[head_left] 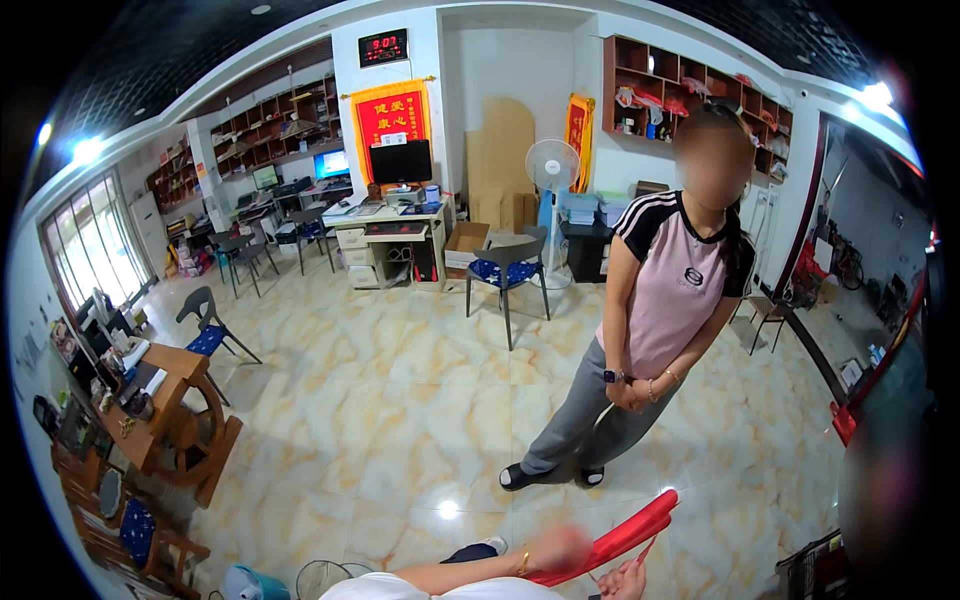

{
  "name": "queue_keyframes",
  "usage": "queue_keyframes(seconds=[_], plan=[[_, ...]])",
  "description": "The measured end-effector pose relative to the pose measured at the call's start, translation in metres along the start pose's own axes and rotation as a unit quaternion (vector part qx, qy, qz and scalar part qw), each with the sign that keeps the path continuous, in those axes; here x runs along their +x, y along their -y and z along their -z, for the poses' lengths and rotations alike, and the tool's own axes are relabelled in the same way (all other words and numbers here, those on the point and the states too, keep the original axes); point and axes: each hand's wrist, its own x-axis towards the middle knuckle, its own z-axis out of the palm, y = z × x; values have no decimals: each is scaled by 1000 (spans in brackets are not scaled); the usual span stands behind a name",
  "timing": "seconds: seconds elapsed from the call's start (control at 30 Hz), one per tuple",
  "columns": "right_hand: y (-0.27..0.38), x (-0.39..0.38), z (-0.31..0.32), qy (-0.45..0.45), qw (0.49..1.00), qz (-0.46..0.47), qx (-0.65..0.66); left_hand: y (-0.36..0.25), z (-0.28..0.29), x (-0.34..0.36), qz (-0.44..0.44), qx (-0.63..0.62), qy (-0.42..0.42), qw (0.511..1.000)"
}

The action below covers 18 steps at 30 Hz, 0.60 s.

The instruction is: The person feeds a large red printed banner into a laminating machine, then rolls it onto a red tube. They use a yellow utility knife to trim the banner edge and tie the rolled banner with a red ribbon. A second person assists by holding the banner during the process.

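A long, narrow red fabric bundle (632,528) slants up to the right at the bottom of the head view; whether it is a folded umbrella or rolled cloth I cannot tell. My left hand (560,548), with a gold bracelet on its wrist, lies against the bundle's lower part. It is blurred, so its fingers do not show. Close by on the right, my right hand (625,580) is closed on a thin red strip (648,549) that hangs from the bundle. The lower picture edge cuts off part of this hand.
A person (670,290) stands facing me, hands clasped. Behind are a desk (355,240) with a monitor, a chair (507,270) and a standing fan (553,165). At left stand a wooden table (175,385) and another chair (208,325). A blue bin (255,582) is at lower left.
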Motion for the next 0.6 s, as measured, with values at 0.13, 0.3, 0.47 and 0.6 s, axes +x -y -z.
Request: queue_keyframes(seconds=[0.13, 0.3, 0.47, 0.6], plan=[[-1, -1, -5, 44, 999, 16, 15, 24, 9, 12, 30, -42, -1, 999], [20, 14, -2, 88, 979, 75, -170, 33, 11, 15, 112, 23, 96, 989], [33, 25, -38, 184, 910, 64, -365, 37, 7, 9, 36, 177, 153, 972], [22, 36, -61, 247, 864, 97, -427, 16, 7, 6, -7, 119, 140, 983]])
